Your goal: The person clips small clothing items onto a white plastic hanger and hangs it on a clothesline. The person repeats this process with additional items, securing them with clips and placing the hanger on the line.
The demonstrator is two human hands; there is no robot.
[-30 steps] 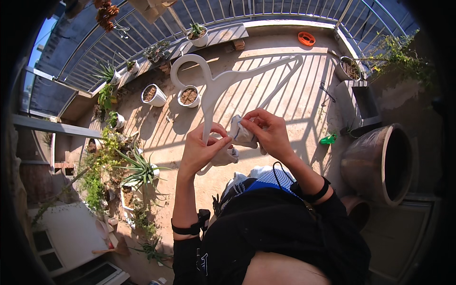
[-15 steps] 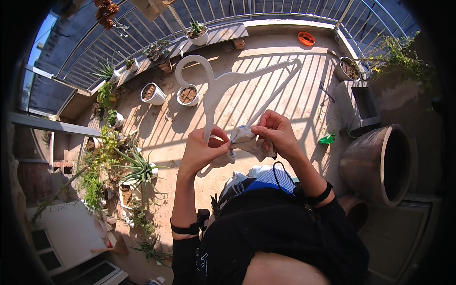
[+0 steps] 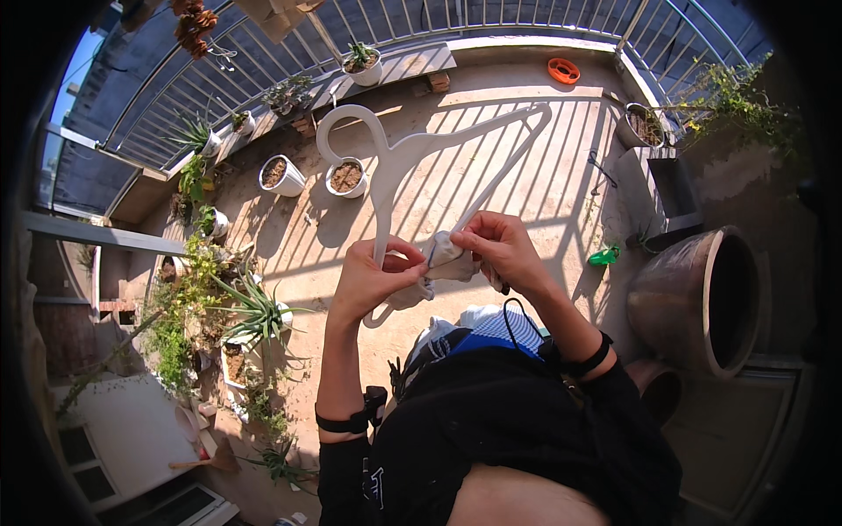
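Cloth (image 3: pixel 451 267) between left hand (image 3: pixel 372 279) and right hand (image 3: pixel 507 252); aloe (image 3: pixel 256 313) left, jar (image 3: pixel 668 300) right.

lurker: what's that hanger (image 3: pixel 399 158) made of?

remote_op: from my end of the feed I'd say white plastic, smooth and kinda matt. The cloth (image 3: pixel 452 268) by it looks thin, crumpled and dull.

lurker: and the rest?

remote_op: I'm seeing a rough, matt floor (image 3: pixel 526 188), concrete by the look of it, a metal railing (image 3: pixel 635 23) with some gleam, and a big jar (image 3: pixel 668 294) I'd call glazed ceramic, pretty glossy. The orange ring (image 3: pixel 564 60) reads as smooth plastic to me. Black top (image 3: pixel 509 421)? Matt fabric.
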